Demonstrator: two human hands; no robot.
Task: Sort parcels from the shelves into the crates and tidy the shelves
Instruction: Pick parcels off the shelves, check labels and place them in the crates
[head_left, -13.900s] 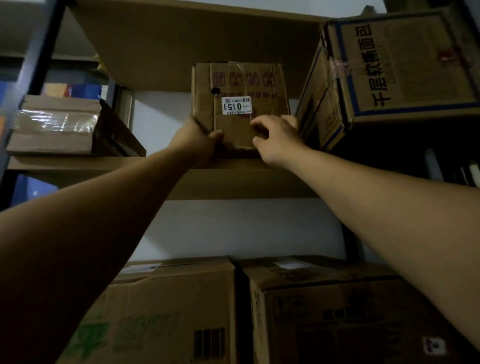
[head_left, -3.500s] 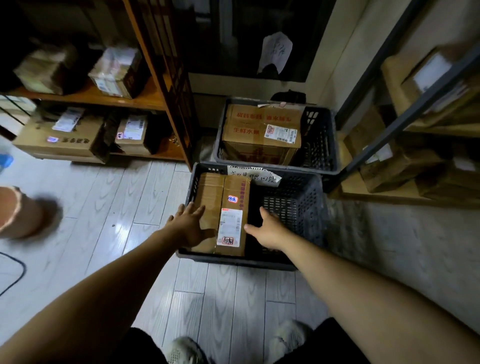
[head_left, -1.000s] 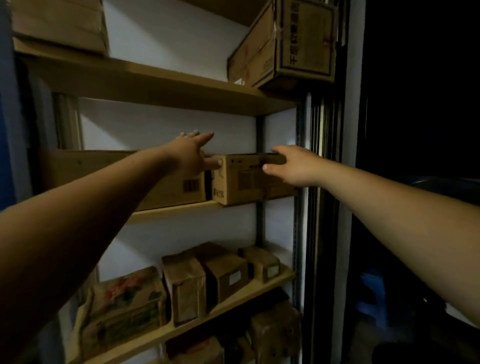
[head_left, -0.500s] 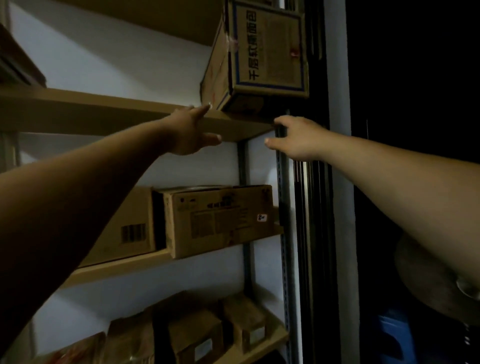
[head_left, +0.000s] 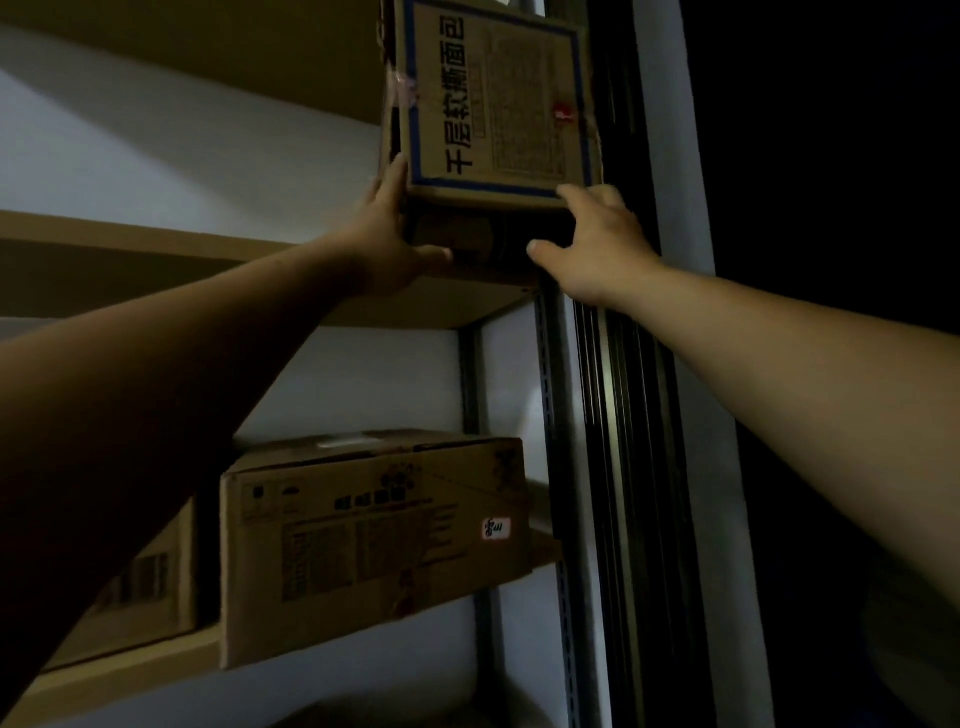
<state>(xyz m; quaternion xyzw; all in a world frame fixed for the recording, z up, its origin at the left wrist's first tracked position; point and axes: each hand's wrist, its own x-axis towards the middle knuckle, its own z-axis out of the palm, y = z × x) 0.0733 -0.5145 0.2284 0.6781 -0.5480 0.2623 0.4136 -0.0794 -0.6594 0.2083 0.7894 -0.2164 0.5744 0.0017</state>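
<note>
Blue-bordered carton (head_left: 493, 98) sits at the right end of the upper shelf (head_left: 104, 260). The left hand (head_left: 387, 234) lies flat on its left side, and the right hand (head_left: 597, 239) curls round its lower right corner. Pick-up looks to be beginning; next, slide it outward evenly.

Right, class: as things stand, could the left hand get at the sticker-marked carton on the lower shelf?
Probably yes, once freed. The left hand is pressed to the blue-bordered box above, but the sticker-marked carton sits at the front edge of the lower shelf with nothing in front of it.
</note>
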